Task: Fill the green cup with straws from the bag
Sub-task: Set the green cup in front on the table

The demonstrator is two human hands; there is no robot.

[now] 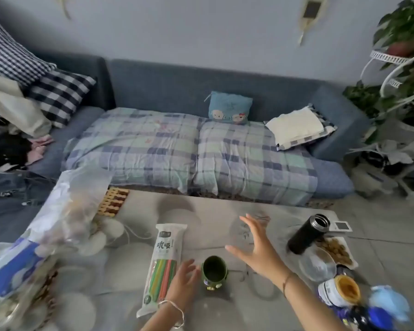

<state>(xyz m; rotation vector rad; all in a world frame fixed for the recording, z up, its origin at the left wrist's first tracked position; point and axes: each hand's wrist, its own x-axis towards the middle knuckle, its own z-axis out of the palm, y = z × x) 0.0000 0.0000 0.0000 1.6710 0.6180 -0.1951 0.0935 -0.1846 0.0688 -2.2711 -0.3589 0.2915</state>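
Head view of a low desk [225, 211] covered with a pale grey patterned cloth, in front of a blue sofa [177, 87] spread with a plaid quilt. The small dark green cup [214, 271] stands upright, mouth open, near the front of the desk. Just left of it lies the long white plastic bag of coloured straws [161, 266], flat, with green, yellow and orange-red straws visible through its clear lower part. The left hand [184, 280], grip released and fingers spread, rests partly over the bag, fingertips beside the cup. The right hand [256, 247], also released and empty, hovers above the desk right of the cup. A black cylindrical flask [307, 234] stands tilted farther right.
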